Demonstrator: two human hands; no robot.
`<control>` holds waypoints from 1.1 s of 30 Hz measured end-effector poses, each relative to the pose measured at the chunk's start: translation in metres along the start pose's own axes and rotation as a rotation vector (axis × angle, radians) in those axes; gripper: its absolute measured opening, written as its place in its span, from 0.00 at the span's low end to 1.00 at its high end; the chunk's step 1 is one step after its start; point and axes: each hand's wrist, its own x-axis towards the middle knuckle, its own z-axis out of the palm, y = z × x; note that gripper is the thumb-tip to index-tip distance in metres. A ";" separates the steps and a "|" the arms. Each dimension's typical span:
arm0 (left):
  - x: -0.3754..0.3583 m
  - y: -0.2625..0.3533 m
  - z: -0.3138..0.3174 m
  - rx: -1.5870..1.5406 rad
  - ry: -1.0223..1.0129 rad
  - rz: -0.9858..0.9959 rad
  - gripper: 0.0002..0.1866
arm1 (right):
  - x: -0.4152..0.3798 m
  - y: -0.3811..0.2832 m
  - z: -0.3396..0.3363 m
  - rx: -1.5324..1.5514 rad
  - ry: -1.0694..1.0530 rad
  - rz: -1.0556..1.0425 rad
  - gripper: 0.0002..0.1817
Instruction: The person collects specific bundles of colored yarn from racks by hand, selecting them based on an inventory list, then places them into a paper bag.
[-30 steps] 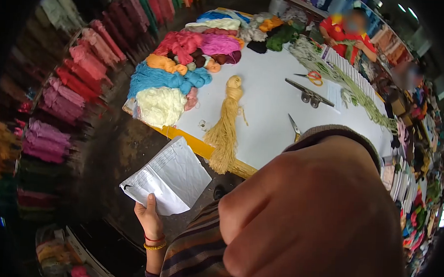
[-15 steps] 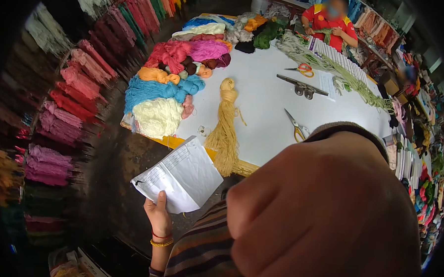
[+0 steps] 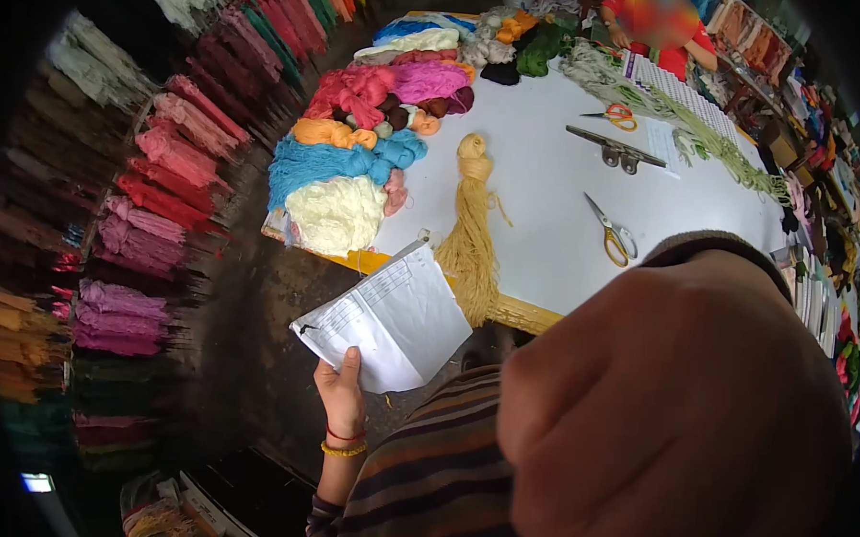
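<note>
The left hand [image 3: 341, 396] reaches up from the lower edge, forearm nearly upright, wrist circled by a yellow bracelet [image 3: 343, 449]. Its grip is closed on a lower corner of the creased paper [image 3: 404, 311], thumb laid over the near face. The paper is tilted in front of the edge of the worktop [image 3: 546, 245], just beside the hanging strands of a tan yarn bundle [image 3: 473, 213]. The right hand [image 3: 674, 404] looms close to the camera, knuckles bent; whether its grip holds anything, I cannot tell.
</note>
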 end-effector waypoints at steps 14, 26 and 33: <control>-0.001 -0.001 -0.013 0.012 0.064 -0.006 0.11 | 0.006 0.008 -0.007 0.044 -0.001 0.049 0.09; -0.007 0.005 -0.017 0.006 0.106 0.037 0.10 | -0.129 0.222 0.125 0.480 0.767 1.026 0.18; -0.010 0.001 -0.008 0.042 0.059 -0.078 0.10 | -0.115 0.239 0.177 1.191 1.031 1.226 0.23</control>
